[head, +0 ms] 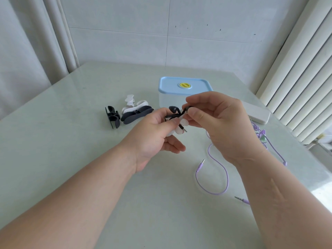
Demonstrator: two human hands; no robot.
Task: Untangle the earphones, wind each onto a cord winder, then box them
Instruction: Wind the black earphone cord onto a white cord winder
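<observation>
Three spare cord winders sat left of the blue-lidded box (185, 87) on the table (71, 141). The black winder (113, 116) stood farthest from the box, the dark grey winder (136, 115) lay nearer, and the white winder (133, 103) rested just behind the grey one. A flat white slab (258, 114) lay right of the box. Purple earphones (215, 169) trailed in loops in front of the box and to its right, partly hidden by the right wrist, with two plugs showing.

The right hand (221, 123) covered part of the box's front wall. It pinched one black earbud between thumb and forefinger. The left hand (154, 133) gripped the held winder (179, 126), a pale one, thumb pressed on the cord. The black earphones (175, 112) hung between both hands, just in front of the box and off the table. Their thin cord was bunched on the held winder, one bud stood free above it, and the metal plug jutted out below.
</observation>
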